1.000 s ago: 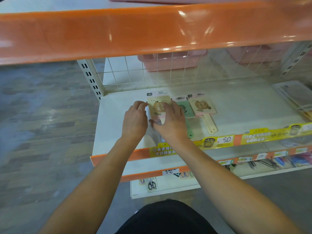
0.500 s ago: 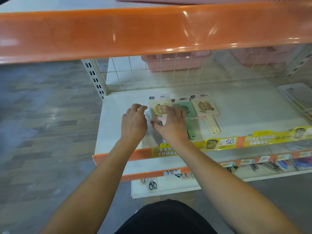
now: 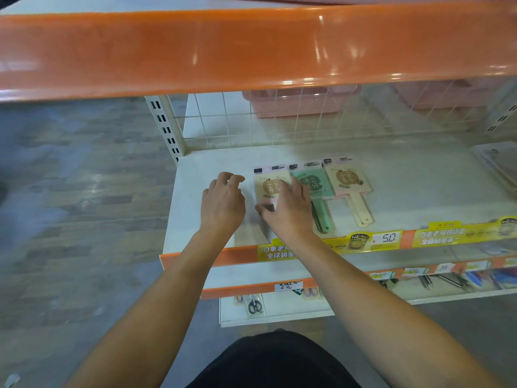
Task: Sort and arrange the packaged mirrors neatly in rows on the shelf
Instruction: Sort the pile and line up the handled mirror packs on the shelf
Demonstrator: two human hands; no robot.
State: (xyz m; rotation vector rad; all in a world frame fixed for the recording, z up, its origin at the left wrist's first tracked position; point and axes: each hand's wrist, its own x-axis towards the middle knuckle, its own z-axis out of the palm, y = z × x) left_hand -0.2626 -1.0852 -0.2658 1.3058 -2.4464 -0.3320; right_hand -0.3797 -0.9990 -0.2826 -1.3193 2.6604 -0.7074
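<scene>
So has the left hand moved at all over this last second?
Yes, slightly. Measured against the shelf's upright post, the left hand has drawn leftward, leaving a small gap to the beige mirror.

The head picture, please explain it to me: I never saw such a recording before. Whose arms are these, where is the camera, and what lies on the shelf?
There is no machine here. A person wears a wide-angle camera on the head, so you look forward and down along their own bare arms.

On the white shelf three packaged hand mirrors lie flat in a row, handles toward the person: a beige mirror, a green mirror and a pink mirror.

The right hand rests on the beige mirror, fingers spread, and partly covers the green one. The left hand is beside the beige package with loosely curled fingers; it holds nothing that I can see.

A yellow price strip runs along the shelf edge.
</scene>
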